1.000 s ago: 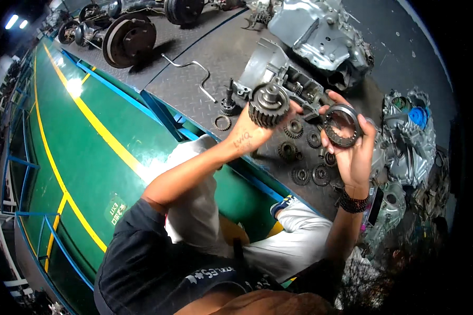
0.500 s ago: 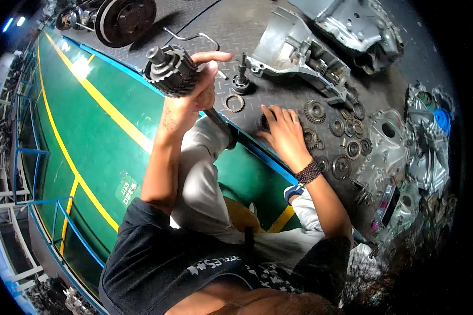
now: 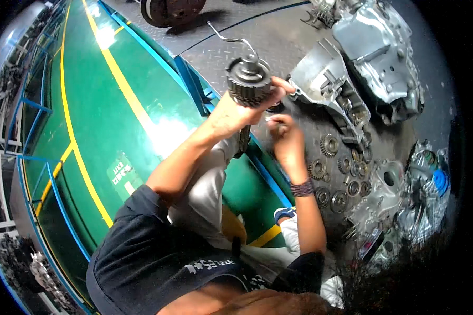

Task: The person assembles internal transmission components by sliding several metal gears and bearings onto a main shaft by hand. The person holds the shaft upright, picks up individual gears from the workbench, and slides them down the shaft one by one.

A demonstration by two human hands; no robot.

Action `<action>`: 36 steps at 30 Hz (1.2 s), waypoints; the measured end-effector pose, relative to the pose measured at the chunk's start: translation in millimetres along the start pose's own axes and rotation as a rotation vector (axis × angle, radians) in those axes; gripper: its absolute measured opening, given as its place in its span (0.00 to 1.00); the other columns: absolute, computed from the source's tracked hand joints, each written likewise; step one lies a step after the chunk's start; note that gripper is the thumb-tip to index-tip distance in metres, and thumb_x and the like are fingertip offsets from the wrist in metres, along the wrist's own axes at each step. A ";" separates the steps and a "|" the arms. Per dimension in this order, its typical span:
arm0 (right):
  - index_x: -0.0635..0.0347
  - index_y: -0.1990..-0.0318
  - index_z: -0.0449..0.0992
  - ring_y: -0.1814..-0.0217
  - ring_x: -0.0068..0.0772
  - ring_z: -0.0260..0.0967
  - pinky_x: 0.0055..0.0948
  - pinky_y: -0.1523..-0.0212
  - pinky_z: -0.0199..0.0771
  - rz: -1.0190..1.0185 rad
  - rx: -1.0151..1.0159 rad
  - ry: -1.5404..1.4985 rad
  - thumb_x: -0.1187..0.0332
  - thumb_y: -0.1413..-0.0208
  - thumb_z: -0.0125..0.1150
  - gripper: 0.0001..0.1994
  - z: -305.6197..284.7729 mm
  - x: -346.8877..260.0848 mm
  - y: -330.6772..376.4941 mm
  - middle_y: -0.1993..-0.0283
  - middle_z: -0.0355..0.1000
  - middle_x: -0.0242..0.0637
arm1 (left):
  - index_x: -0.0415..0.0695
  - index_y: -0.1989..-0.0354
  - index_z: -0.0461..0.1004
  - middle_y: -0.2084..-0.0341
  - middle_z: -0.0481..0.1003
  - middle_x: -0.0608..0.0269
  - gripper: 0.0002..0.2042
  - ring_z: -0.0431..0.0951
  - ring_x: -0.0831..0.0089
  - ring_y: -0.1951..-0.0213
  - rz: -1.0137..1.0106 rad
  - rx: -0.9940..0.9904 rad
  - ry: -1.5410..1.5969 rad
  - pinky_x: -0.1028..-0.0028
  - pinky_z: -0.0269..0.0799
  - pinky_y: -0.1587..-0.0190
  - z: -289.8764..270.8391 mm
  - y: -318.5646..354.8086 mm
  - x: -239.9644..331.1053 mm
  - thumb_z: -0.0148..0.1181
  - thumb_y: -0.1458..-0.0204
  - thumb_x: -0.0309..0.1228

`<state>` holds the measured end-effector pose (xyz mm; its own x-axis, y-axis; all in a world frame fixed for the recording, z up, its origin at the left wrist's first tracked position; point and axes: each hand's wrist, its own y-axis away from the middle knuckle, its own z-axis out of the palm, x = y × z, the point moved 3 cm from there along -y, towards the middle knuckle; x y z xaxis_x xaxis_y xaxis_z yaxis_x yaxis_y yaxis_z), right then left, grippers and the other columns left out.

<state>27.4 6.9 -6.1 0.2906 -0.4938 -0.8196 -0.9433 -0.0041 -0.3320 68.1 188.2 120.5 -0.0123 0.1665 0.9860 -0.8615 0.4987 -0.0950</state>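
Left hand [image 3: 231, 113]: fingers clenched around a dark toothed gear cluster [image 3: 248, 81], held raised above the grey metal floor [image 3: 278, 42]. Right hand [image 3: 285, 137]: fingers curled low beside it; contents hidden, grip indeterminate. Loose gears [image 3: 329, 144] lie nearby, details blurred.

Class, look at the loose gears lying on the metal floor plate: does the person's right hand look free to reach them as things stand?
Probably yes. The right hand is low over the floor plate, and the loose gears lie uncovered beside its forearm. The left hand holds the gear cluster off to the other side.
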 end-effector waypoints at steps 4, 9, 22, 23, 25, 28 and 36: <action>0.63 0.48 0.77 0.59 0.16 0.71 0.22 0.58 0.73 0.357 0.202 -0.332 0.71 0.33 0.62 0.09 -92.1 -56.3 -4.2 0.55 0.76 0.28 | 0.42 0.52 0.81 0.59 0.83 0.64 0.11 0.79 0.76 0.57 0.068 -0.029 -0.044 0.73 0.76 0.51 18.2 1.4 13.7 0.64 0.36 0.35; 0.65 0.55 0.80 0.56 0.32 0.75 0.29 0.52 0.75 -0.521 0.428 0.260 0.80 0.41 0.66 0.08 -132.1 -191.8 -24.3 0.57 0.77 0.40 | 0.40 0.54 0.82 0.57 0.84 0.61 0.09 0.81 0.76 0.53 0.275 -0.027 -0.174 0.72 0.75 0.45 45.9 -17.3 8.2 0.65 0.38 0.30; 0.56 0.57 0.82 0.53 0.42 0.72 0.39 0.51 0.72 -0.647 0.188 0.560 0.82 0.54 0.67 0.15 -137.7 -236.6 -29.7 0.58 0.76 0.33 | 0.39 0.54 0.78 0.63 0.81 0.63 0.09 0.77 0.78 0.59 0.394 -0.048 -0.116 0.70 0.75 0.55 77.4 -31.1 16.3 0.59 0.41 0.25; 0.56 0.57 0.82 0.53 0.42 0.72 0.39 0.51 0.72 -0.651 0.196 0.559 0.82 0.54 0.67 0.15 -141.0 -239.3 -28.4 0.58 0.76 0.33 | 0.39 0.54 0.78 0.63 0.81 0.63 0.09 0.77 0.78 0.59 0.399 -0.051 -0.122 0.70 0.75 0.55 77.1 -32.0 19.9 0.59 0.41 0.25; 0.56 0.56 0.82 0.54 0.43 0.72 0.39 0.51 0.72 -0.618 0.138 0.568 0.82 0.56 0.66 0.17 -146.1 -243.1 -24.0 0.58 0.76 0.33 | 0.38 0.54 0.78 0.63 0.81 0.64 0.09 0.77 0.79 0.59 0.447 -0.049 -0.106 0.70 0.75 0.55 78.1 -33.3 25.6 0.60 0.41 0.25; 0.57 0.56 0.83 0.54 0.43 0.72 0.37 0.52 0.72 -0.624 0.133 0.565 0.83 0.55 0.67 0.16 -142.1 -242.2 -24.9 0.58 0.76 0.35 | 0.38 0.55 0.78 0.63 0.81 0.63 0.09 0.76 0.80 0.58 0.383 -0.073 -0.063 0.70 0.75 0.55 79.9 -38.3 19.5 0.59 0.43 0.23; 0.58 0.44 0.79 0.43 0.46 0.70 0.41 0.41 0.70 -0.525 0.200 0.495 0.72 0.43 0.66 0.18 -134.6 -232.6 -24.3 0.44 0.72 0.43 | 0.41 0.45 0.76 0.50 0.80 0.60 0.19 0.79 0.71 0.51 0.342 -0.091 -0.019 0.65 0.76 0.45 77.2 -43.9 -2.7 0.65 0.45 0.30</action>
<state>-38.9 4.8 255.4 0.5442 -0.8040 -0.2397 -0.6393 -0.2124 -0.7391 66.7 100.2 132.6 -0.3029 0.3214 0.8972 -0.7568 0.4910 -0.4314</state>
